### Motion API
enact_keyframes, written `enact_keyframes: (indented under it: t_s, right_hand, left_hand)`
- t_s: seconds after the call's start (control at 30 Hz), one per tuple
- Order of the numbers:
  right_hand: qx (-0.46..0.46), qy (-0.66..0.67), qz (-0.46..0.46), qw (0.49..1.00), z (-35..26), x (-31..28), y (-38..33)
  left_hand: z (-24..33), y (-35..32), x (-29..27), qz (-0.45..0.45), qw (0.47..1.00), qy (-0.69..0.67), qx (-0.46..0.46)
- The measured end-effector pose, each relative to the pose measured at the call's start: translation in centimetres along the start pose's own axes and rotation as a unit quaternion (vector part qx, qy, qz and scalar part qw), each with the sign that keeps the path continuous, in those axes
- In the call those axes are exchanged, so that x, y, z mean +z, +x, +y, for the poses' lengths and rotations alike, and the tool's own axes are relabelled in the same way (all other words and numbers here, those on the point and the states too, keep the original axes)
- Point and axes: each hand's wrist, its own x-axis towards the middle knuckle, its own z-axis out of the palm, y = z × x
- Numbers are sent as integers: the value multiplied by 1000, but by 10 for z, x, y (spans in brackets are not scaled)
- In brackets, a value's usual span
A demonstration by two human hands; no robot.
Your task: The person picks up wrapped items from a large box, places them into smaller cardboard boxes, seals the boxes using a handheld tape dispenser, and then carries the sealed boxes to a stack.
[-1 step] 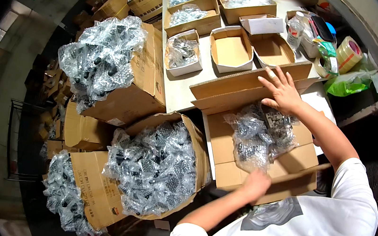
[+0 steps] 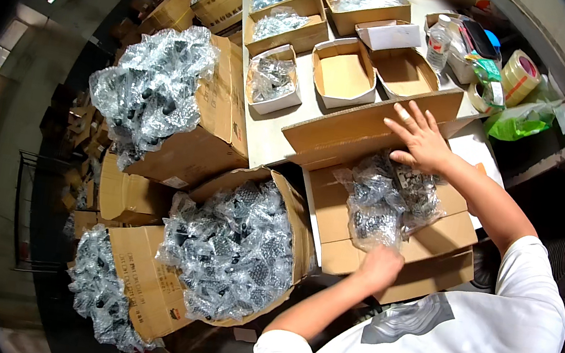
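An open brown cardboard box (image 2: 324, 250) sits at the table's near edge. Inside lie a clear bubble-wrap bag (image 2: 375, 203) with dark parts and, to its right, a second wrapped dark piece (image 2: 423, 195). My left hand (image 2: 382, 265) is closed at the near end of the bubble-wrap bag; its fingertips are partly hidden. With fingers spread, my right hand (image 2: 421, 141) rests against the raised far flap (image 2: 345, 136) and holds nothing. The near flap (image 2: 433, 276) hangs outward toward my shirt.
To the left stand large cartons (image 2: 225, 97) heaped with bubble-wrapped dark parts (image 2: 234, 249). Farther back are small open trays (image 2: 343, 70), one holding a bagged part (image 2: 274, 79). A water bottle (image 2: 440, 44), tape roll (image 2: 522, 78) and green bag (image 2: 521, 126) stand at the back right.
The near flap has dropped outward from a more raised position. My left hand has shifted slightly away from me. The far flap's face shows more broadly; my right hand stays almost in place.
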Motion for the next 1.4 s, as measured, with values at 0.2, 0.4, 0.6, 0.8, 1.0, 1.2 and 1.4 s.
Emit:
enact_keyframes:
  t_s: [0.2,0.4,0.6,0.8,1.0,1.2,1.4]
  right_hand:
    - [-45,273,-231,933,15,-10,-52]
    - [25,46,-163,985,-9,36,-72]
    - [278,265,-9,923,43,49,-146]
    - [345,322,-112,875,125,119,-196]
    - [387,160,-186,889,143,150,-200]
    - [458,381,282,753,94,23,-191]
    - [218,582,272,735,-23,24,-176]
  left_hand:
    - [-30,40,-89,155,975,57,-148]
    - [-95,71,-12,340,921,-30,-188]
    - [-48,74,1,129,961,68,-235]
    - [-46,73,8,167,952,97,-237]
    - [-49,76,13,241,946,91,-197]
    - [-64,63,14,292,942,48,-160]
    - [-64,91,-14,413,872,-253,-75]
